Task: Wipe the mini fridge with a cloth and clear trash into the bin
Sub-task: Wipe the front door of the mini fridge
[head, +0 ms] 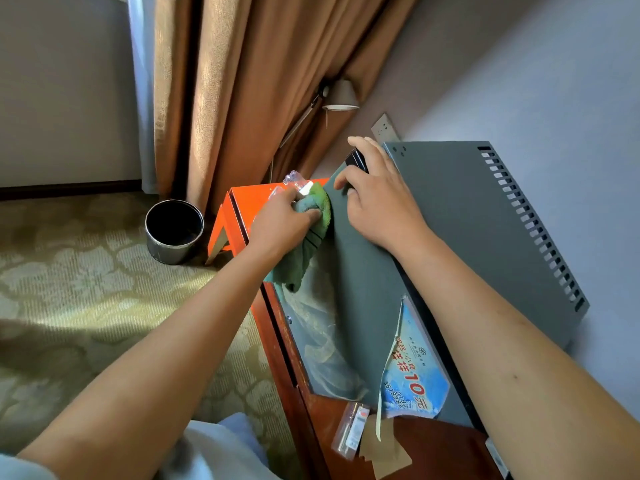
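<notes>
Wiping pass in progress on the mini fridge (450, 209): left hand (280, 220) has its fingers curled tight round a bunched green cloth (311, 237), pressed against the fridge's left edge, loose tail hanging toward the near side. Right hand (377, 199) lies on the fridge top just right of the cloth, fingers wrapped on a small black object (356, 161); can't tell what it is. Fridge's long axis runs near-to-far, so unwiped surface lies nearer along that edge. Left hand is closer to it. Bin (173, 232) sits on the carpet well left. Wrapper (351, 429) on the table, near side, looks like trash.
</notes>
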